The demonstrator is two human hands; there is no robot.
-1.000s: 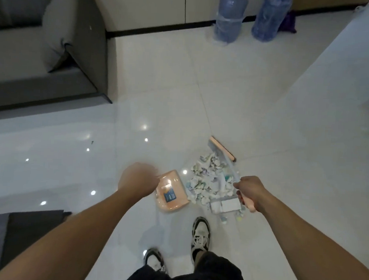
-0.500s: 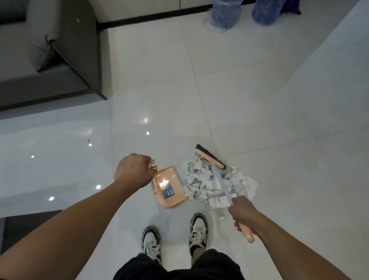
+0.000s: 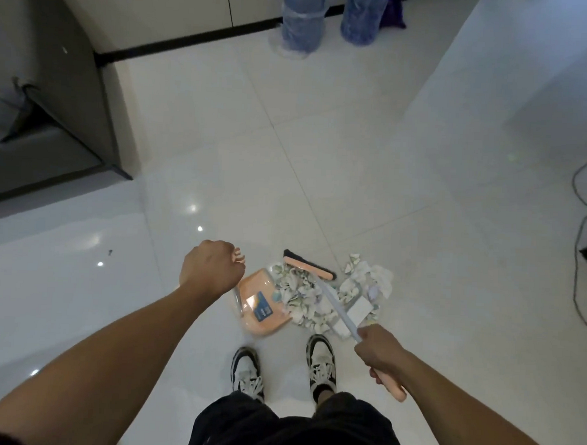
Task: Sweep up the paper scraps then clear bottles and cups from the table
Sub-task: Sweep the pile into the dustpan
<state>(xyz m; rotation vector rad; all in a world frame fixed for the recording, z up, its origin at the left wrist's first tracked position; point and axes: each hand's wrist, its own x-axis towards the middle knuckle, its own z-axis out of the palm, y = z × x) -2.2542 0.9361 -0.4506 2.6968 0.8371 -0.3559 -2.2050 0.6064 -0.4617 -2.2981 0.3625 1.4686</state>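
Both hands are busy low in the frame. Left of centre, the left hand (image 3: 212,271) is curled in a fist around the ribbed peach handle of the peach plastic dustpan (image 3: 260,303), whose open mouth faces right toward the litter. At lower right, the right hand (image 3: 379,349) grips the long peach-and-white broom handle (image 3: 339,308); its peach-backed, dark-bristled brush head (image 3: 308,265) lies at the upper edge of the heap of torn white paper scraps (image 3: 305,297), just right of centre on the glossy white tiled floor (image 3: 355,157).

Done well, this step probably calls for the pan's lip pressed flat to the tile so nothing slips beneath, and for short, low strokes drawn leftward into the mouth. A crumpled clump (image 3: 370,276) sits to the right of the handle, outside the brush's line; it will likely need a separate pass from its far side. Light scraps may scatter under a fast stroke. No table, bottles or cups are visible, so that part of the task looks untouched; only two large blue water jugs (image 3: 302,17) stand by the wall at top centre.

Against the picture of half a second back, the brush head has drawn nearer the pan, scraps now crowd its mouth, and the pale clump lies farther apart on the right. The view has dipped, cropping the jugs and showing dark cables (image 3: 585,201) at the right edge.
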